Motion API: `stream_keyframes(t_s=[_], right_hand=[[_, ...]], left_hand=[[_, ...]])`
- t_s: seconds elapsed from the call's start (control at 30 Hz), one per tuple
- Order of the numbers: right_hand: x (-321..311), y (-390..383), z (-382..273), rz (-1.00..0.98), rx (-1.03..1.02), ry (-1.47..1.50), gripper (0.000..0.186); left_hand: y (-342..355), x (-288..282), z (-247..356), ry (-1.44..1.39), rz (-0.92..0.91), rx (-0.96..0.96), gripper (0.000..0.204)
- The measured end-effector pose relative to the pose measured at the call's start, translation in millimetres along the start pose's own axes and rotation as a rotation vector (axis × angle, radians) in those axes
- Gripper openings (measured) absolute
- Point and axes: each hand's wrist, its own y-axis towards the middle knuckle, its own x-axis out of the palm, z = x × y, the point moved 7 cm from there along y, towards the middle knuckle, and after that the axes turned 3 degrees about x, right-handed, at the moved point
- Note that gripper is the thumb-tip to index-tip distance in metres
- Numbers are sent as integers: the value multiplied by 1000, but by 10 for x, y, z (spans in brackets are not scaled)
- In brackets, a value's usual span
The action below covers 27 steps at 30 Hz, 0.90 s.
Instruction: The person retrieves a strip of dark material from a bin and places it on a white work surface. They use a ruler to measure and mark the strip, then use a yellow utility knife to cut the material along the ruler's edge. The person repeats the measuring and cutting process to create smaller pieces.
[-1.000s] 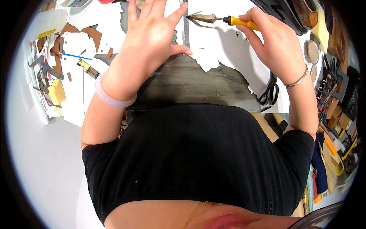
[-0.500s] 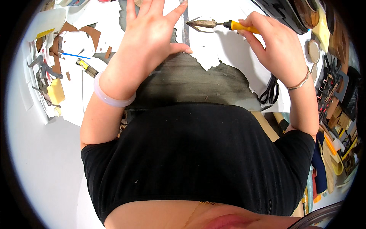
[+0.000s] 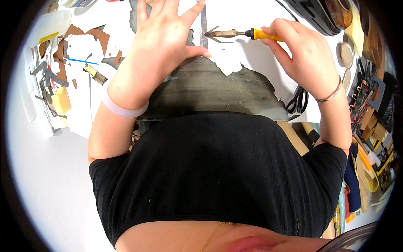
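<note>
My left hand [image 3: 161, 38] lies palm down with its fingers spread, thumb and index fingertip on or beside a narrow grey metal ruler [image 3: 204, 29]. My right hand [image 3: 302, 52] grips the yellow handle of a tool [image 3: 222, 34] with a black collar and a pointed, split metal head. The tool's tip touches or nearly touches the ruler's right edge. Under them is a white sheet [image 3: 256, 54] with a ragged lower edge, on a dark grey worn board [image 3: 218, 90]. What lies beneath my left palm is hidden.
Black-handled scissors [image 3: 298, 101] lie near my right wrist. At left are brown scraps [image 3: 100, 38], a lighter [image 3: 95, 74], a thin blue stick [image 3: 83, 61] and a yellow sponge-like block [image 3: 61, 101]. A black appliance [image 3: 312, 14] stands at the far right, above several tools.
My right hand and the tool have shifted slightly toward me along the ruler, and the split head shows from a slightly different angle. My left hand stays in place.
</note>
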Motion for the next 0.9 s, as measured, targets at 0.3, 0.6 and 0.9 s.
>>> stream_keyframes(t_s=[0.3, 0.6, 0.9], right_hand=[[2, -19, -36, 5, -18, -10, 14], [15, -72, -64, -36, -31, -35, 15], [39, -103, -98, -18, -33, -29, 18]], left_hand=[[10, -8, -5, -22, -20, -13, 86], [1, 13, 15, 26, 9, 16, 90], [41, 6, 29, 19, -62, -19, 93]])
